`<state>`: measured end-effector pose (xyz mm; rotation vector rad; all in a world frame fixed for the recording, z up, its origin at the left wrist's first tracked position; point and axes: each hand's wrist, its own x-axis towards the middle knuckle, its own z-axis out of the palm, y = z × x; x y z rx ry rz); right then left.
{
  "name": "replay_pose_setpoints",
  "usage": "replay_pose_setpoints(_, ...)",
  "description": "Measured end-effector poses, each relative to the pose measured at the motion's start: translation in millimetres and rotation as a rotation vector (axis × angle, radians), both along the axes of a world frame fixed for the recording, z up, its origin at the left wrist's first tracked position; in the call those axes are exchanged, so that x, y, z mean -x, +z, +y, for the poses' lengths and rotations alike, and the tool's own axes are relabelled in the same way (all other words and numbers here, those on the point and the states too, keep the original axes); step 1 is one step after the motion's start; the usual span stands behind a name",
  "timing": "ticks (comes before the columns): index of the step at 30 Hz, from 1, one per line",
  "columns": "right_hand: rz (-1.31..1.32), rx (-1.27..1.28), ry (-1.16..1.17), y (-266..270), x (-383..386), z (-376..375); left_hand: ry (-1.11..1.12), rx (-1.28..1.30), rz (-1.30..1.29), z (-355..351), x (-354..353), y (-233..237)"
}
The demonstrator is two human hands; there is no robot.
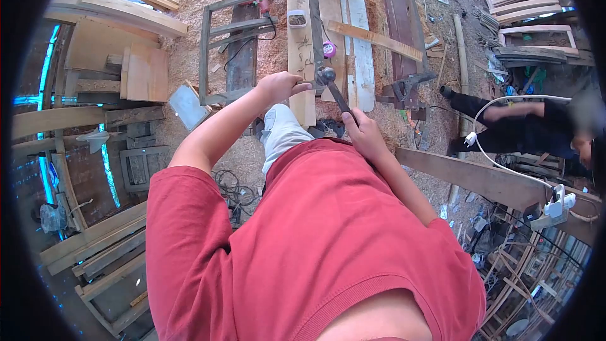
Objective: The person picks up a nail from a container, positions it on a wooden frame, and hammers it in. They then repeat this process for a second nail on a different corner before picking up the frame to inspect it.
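My right hand (pixel 365 132) is closed round the handle of a hammer (pixel 338 95). The hammer's metal head is at the near right corner of a grey wooden frame (pixel 205 50). On the near rail of that frame, my left hand (pixel 281 87) is closed, its thumb pointing toward the hammer. Inside the frame a small clear box (pixel 296 19) rests on a plank, its contents too small to name. A pink tape measure (pixel 329 49) lies just right of the frame. The left fingertips are partly hidden.
A light wooden strip (pixel 375 40) lies across the boards on the right. Stacked boards (pixel 145 72) stand at left. Sawdust covers the floor. At right, another person (pixel 517 120) in dark clothes is near a white cable and power strip (pixel 555 205).
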<state>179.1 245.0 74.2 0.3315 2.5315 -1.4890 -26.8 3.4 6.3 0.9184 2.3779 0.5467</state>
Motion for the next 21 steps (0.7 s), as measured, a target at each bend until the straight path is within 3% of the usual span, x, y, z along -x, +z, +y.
replay_pose_setpoints(6,0.122,0.034,-0.025,12.0,4.5,-1.4,-0.014,0.013,-0.001,-0.6,1.4,-6.2)
replay_pose_setpoints(12,0.047,0.078,-0.043,23.5,5.8,-0.1,-0.047,-0.018,0.033,-1.2,2.6,-6.4)
replay_pose_setpoints(21,0.029,0.042,-0.01,-0.4,0.8,5.5,-0.049,-0.007,0.02,-1.7,4.2,-6.7)
